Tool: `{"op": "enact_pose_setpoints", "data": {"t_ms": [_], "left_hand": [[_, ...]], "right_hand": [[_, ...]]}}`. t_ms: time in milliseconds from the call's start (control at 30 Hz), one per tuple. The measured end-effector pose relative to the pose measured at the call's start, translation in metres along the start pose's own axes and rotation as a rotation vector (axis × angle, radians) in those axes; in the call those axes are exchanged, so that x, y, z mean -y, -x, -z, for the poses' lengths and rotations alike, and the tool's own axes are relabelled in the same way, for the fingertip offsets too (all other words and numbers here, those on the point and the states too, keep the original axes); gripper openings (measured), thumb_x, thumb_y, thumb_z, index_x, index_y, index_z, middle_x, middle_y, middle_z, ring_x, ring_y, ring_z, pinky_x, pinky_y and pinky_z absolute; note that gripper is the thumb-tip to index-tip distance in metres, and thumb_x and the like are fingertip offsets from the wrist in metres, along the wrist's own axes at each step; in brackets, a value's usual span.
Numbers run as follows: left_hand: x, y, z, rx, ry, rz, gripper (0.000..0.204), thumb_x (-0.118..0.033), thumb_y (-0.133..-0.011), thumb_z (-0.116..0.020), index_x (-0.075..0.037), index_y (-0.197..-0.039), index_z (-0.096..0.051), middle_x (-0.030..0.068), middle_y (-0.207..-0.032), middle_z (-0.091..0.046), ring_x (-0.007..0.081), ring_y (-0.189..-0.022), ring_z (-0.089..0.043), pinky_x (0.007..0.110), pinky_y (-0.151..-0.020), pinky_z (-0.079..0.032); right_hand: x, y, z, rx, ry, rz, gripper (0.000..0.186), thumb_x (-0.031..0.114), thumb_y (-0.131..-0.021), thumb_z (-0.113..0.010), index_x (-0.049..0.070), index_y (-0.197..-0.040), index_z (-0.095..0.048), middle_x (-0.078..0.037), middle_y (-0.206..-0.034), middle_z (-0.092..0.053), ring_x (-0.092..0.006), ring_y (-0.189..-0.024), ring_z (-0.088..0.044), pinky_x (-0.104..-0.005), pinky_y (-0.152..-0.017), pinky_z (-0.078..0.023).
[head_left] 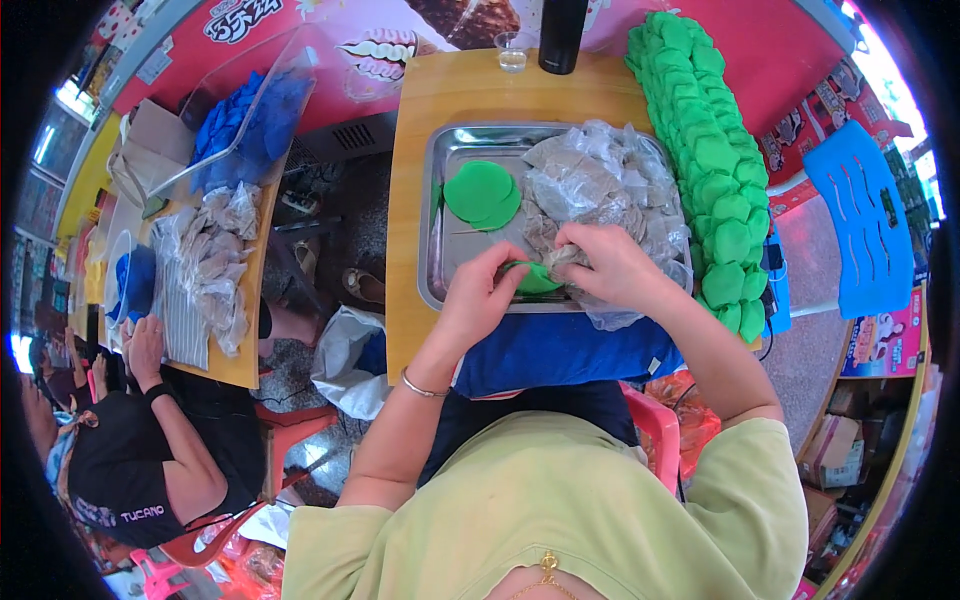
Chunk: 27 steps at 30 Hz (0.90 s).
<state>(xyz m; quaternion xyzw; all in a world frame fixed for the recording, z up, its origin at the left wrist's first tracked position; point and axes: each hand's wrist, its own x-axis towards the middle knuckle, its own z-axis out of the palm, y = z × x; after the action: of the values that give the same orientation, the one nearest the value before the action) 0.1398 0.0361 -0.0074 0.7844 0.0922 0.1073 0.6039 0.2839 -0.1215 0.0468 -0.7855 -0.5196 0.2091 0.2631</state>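
Note:
Over the near edge of a metal tray [433, 270], my left hand [482, 295] is closed with thumb and fingers on a green fabric piece [538, 279]. Beside it, my right hand [612, 265] has its fingers pinched round a small greyish-beige wad [567, 256], which touches the green piece; the fingers partly hide it. A few flat round green pieces [482, 196] lie stacked in the tray's left part. Its right part is heaped with greyish-beige bundles in clear plastic bags [580, 185], and some plastic hangs over the near rim below my right hand.
A long row of overlapping green pieces [712, 165] lines the table's right side. At the far edge stand a black bottle [562, 36] and a clear cup [512, 55]. Blue cloth [560, 352] lies below the tray. To the left, another person [150, 455] works at a second table [255, 300].

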Motion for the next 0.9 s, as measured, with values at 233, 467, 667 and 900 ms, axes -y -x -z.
{"op": "enact_pose_setpoints", "data": {"t_ms": [233, 467, 667, 900], "left_hand": [[-0.015, -0.005, 0.006, -0.083, 0.549, 0.202, 0.011, -0.012, -0.091, -0.054, -0.006, -0.1, -0.053, -0.003, -0.082, -0.054, 0.0034, -0.075, -0.05, 0.018, -0.061, -0.042], [-0.043, 0.005, -0.01, -0.081, 1.036, 0.24, 0.04, -0.009, -0.089, -0.057, -0.009, -0.125, -0.041, 0.0024, -0.1, -0.055, 0.0112, -0.083, -0.056, 0.025, -0.071, -0.05], [-0.038, 0.01, -0.007, 0.122, 1.045, 0.242, 0.055, -0.005, -0.087, -0.059, -0.01, -0.135, -0.032, 0.0028, -0.103, -0.054, 0.0116, -0.084, -0.056, 0.025, -0.071, -0.05], [-0.035, 0.012, -0.009, 0.093, 0.874, 0.4, 0.059, -0.009, -0.081, -0.067, -0.006, -0.131, -0.035, 0.0021, -0.098, -0.052, 0.0097, -0.086, -0.054, 0.023, -0.068, -0.051]], "right_hand": [[0.018, 0.004, -0.006, -0.038, -0.517, 0.123, 0.032, 0.008, -0.076, -0.067, 0.003, -0.104, -0.051, -0.005, -0.081, -0.059, -0.0113, -0.073, -0.055, -0.0286, -0.067, -0.046], [0.026, 0.013, -0.002, -0.143, -0.439, 0.01, 0.029, 0.005, -0.075, -0.066, 0.002, -0.1, -0.053, -0.007, -0.088, -0.06, -0.0119, -0.078, -0.056, -0.0274, -0.071, -0.047], [0.031, 0.01, -0.004, -0.492, -0.179, 0.313, 0.024, 0.003, -0.075, -0.064, 0.001, -0.096, -0.052, -0.006, -0.08, -0.059, -0.0109, -0.073, -0.056, -0.0267, -0.067, -0.046], [0.04, 0.016, -0.007, -0.352, -0.413, 0.023, 0.026, 0.004, -0.072, -0.065, 0.003, -0.092, -0.049, -0.004, -0.076, -0.055, -0.0089, -0.071, -0.052, -0.0253, -0.064, -0.044]]}}
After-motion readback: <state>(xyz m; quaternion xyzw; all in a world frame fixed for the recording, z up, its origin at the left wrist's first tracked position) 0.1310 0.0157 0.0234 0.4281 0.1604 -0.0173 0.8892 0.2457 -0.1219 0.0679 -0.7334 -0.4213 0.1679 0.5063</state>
